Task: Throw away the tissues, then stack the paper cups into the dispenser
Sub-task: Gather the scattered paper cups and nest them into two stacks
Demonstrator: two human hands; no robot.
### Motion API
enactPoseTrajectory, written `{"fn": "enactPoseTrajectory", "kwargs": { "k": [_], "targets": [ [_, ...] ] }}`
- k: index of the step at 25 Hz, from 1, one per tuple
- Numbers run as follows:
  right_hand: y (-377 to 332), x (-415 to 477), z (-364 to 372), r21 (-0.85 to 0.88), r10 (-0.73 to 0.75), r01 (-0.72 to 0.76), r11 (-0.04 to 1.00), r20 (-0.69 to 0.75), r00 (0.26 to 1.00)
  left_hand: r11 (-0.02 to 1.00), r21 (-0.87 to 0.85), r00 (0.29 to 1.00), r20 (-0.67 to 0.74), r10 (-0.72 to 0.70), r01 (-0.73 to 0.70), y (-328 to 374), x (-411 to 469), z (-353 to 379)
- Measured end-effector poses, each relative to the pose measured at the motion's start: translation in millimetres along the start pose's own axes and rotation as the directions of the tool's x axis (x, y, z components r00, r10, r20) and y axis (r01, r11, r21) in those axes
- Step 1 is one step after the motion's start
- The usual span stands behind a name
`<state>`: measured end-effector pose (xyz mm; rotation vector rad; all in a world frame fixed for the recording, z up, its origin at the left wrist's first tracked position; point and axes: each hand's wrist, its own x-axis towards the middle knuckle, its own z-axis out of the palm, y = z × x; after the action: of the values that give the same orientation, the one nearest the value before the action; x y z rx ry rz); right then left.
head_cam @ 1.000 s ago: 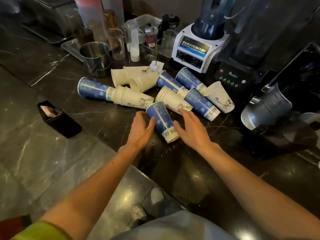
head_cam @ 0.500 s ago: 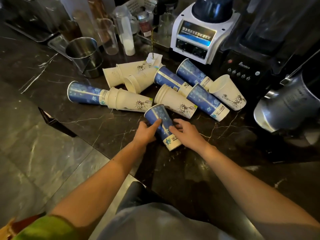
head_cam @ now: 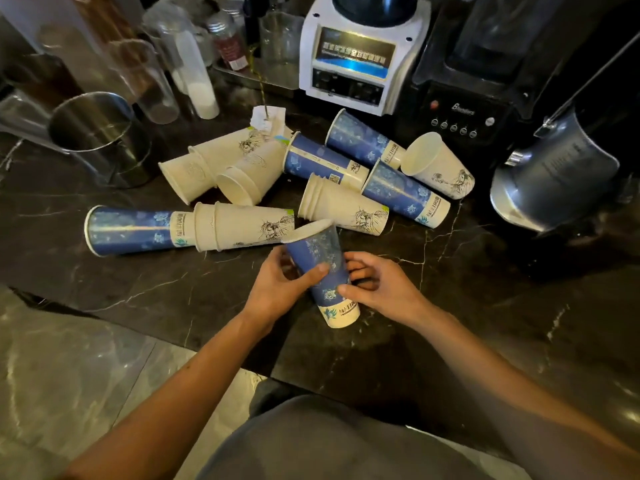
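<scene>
A blue paper cup (head_cam: 320, 261) is tilted up off the dark marble counter (head_cam: 450, 306), mouth away from me. My left hand (head_cam: 280, 289) wraps its left side with the thumb across the front. My right hand (head_cam: 377, 289) pinches its right side near the white base. Behind it lie several more cups on their sides: a blue cup (head_cam: 128, 230) nested with white cups (head_cam: 242, 225) at left, white cups (head_cam: 341, 206) in the middle, blue cups (head_cam: 405, 192) at right, a white cup (head_cam: 438, 166) beyond. A crumpled white tissue (head_cam: 268, 117) sits behind the pile. No dispenser is visible.
A steel canister (head_cam: 100, 136) stands at back left beside clear glass jars (head_cam: 152, 81). A white blender base (head_cam: 360, 53) and a black blender (head_cam: 464, 109) line the back. A steel pitcher (head_cam: 554, 174) lies at right. The counter edge drops to a grey tiled floor (head_cam: 69, 375).
Both hands closed around the nearest blue cup, which lay flat on the counter, and lifted its mouth end up. The view has moved closer to the counter.
</scene>
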<state>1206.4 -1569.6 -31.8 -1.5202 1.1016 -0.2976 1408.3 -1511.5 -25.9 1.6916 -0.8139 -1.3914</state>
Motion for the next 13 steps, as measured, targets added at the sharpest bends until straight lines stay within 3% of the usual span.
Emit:
{"fn": "enactPoseTrajectory", "kwargs": {
  "k": [5, 8, 13],
  "targets": [
    [-16, -5, 6, -0.045, -0.02, 0.014, 0.999, -0.133, 0.991, 0.979, 0.042, 0.973, 0.133, 0.191, -0.198, 11, 12, -14],
    [-19, -1, -13, -0.19, -0.061, 0.021, 0.982, -0.209, 0.976, 0.965, 0.042, 0.953, 0.173, 0.249, -0.26, 20, 15, -12],
    [-16, 32, -71, -0.476, -0.159, -0.126, 0.87, -0.514, 0.843, 0.91, 0.167, 0.919, 0.177, 0.351, -0.38, 21, 20, -2]
  ]
}}
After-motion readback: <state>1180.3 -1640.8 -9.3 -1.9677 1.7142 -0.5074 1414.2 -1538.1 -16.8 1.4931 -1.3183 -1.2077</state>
